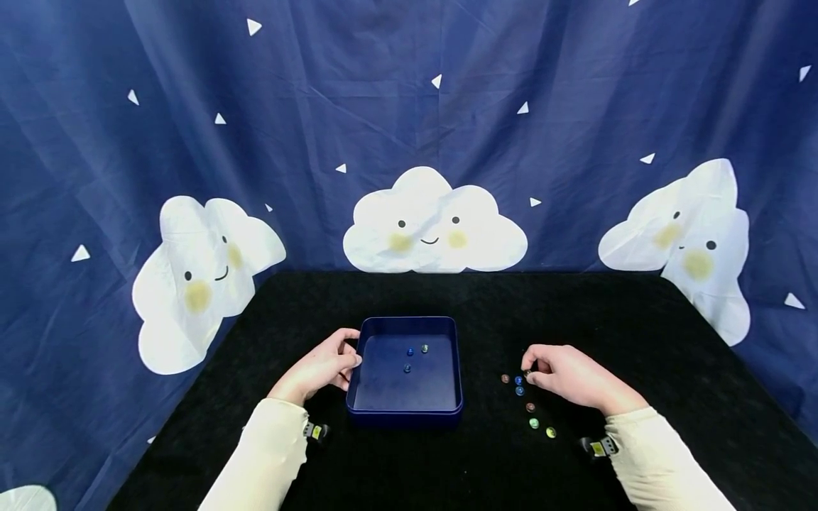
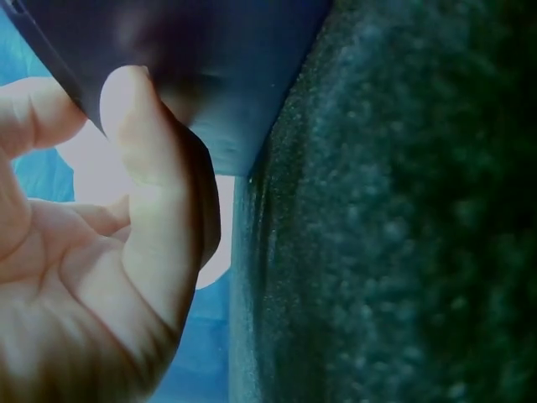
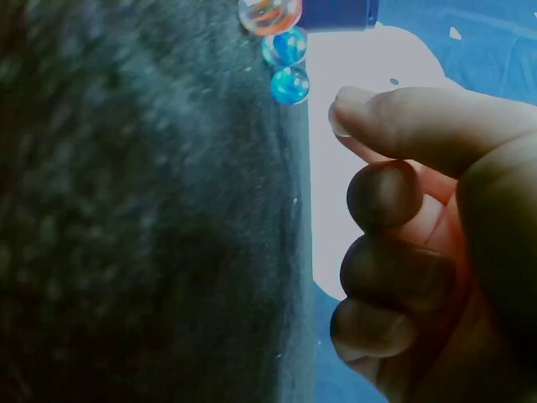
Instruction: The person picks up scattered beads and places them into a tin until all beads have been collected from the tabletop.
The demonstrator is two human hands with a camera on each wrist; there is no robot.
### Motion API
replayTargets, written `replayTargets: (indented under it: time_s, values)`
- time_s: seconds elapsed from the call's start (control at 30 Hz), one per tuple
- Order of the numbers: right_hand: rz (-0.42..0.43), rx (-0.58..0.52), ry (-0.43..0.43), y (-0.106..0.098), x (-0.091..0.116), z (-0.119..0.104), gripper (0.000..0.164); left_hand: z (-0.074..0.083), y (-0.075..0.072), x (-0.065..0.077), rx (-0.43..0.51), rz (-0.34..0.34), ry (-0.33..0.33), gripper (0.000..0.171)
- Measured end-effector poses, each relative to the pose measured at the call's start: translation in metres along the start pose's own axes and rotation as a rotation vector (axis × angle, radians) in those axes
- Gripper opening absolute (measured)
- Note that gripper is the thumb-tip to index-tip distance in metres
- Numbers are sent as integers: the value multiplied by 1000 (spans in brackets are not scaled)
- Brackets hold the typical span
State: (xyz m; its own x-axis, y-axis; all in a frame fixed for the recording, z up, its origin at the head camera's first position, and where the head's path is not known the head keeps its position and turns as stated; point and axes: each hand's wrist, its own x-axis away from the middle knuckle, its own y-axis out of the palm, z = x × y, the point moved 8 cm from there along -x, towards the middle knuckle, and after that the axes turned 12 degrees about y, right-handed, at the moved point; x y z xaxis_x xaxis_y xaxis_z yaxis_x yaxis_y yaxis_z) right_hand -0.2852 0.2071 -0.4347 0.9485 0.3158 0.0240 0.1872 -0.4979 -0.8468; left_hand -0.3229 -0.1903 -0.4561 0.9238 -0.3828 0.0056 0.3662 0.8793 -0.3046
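A dark blue square box [image 1: 405, 419] with low walls stands on the black cloth, three glass marbles inside: a blue marble [image 1: 410, 352], a greenish marble [image 1: 424, 348] and a darker blue marble [image 1: 407, 368]. My left hand [image 1: 322, 367] grips its left wall, the thumb [image 2: 138, 126] against the outside. Right of the box, my right hand [image 1: 569, 372] pinches a small dark marble [image 1: 527, 373] between thumb and index fingertips, low over the cloth. Its other fingers are curled; in the right wrist view the thumb hides the marble. Close by lie an orange-brown marble [image 3: 270, 13] and blue marbles [image 3: 290, 85].
Nearer the front on the cloth lie a reddish marble [image 1: 530, 407], a green marble [image 1: 533, 423] and a yellow-green marble [image 1: 551, 432]. A blue curtain [image 1: 409, 106] with white clouds hangs behind the black table [image 1: 396, 468].
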Motion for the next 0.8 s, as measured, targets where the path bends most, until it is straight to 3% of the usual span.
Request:
replayTargets:
  time_s: [0.3,0.8]
  values:
    - [41,-43,-41,-7,-3,-23,13,0,0,-4,-21,34,-14,56]
    - [48,-43,-106,-3,-16,-66,17,-4,4,-7,40,10,8,57]
